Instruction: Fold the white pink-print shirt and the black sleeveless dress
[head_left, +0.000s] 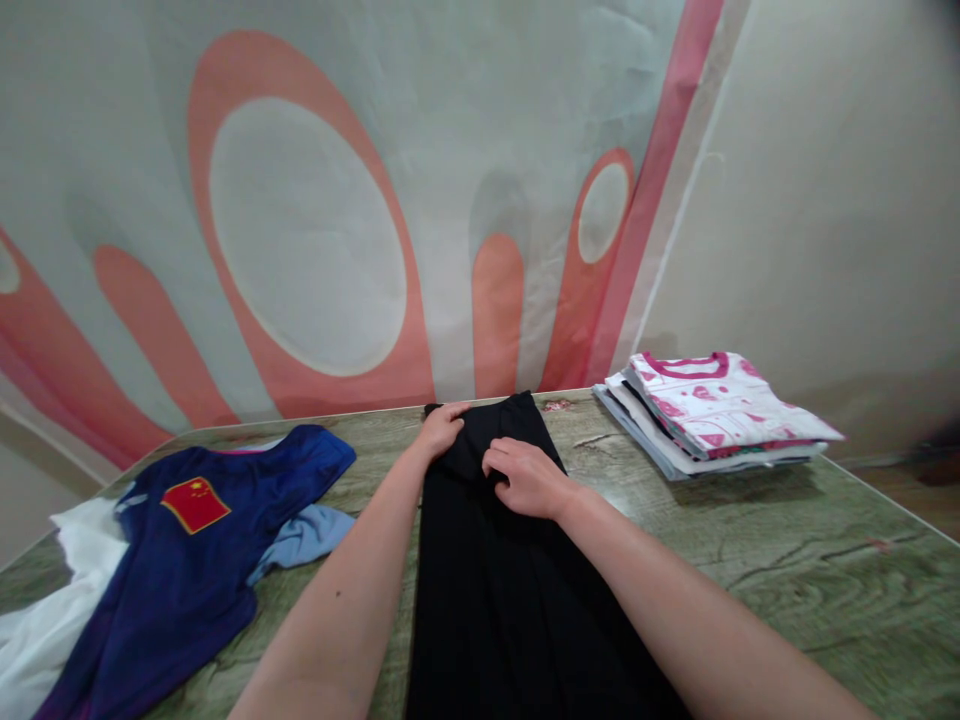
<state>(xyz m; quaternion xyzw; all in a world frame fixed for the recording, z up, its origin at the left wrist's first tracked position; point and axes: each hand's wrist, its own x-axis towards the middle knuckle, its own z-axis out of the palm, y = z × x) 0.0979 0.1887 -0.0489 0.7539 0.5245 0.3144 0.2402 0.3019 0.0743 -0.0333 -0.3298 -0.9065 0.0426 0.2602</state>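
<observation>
A long black garment that looks like a pair of trousers (487, 610) lies lengthwise in front of me, its top end at the table's far edge. My left hand (444, 430) is on the upper left corner of the cloth, fingers closed over it. On the right side, a little nearer to me, my right hand (529, 477) has its fingers curled and pinched at the black fabric. The fingertips of that hand are partly hidden in the dark cloth.
A navy shirt (277, 500) with a red flag patch lies loose at left, over white cloth (90, 540) and light blue cloth (307, 537). At right stands a stack of folded clothes (720, 410), a pink-and-white top uppermost. Behind the wood-patterned table (810, 570) is a printed wall (450, 200).
</observation>
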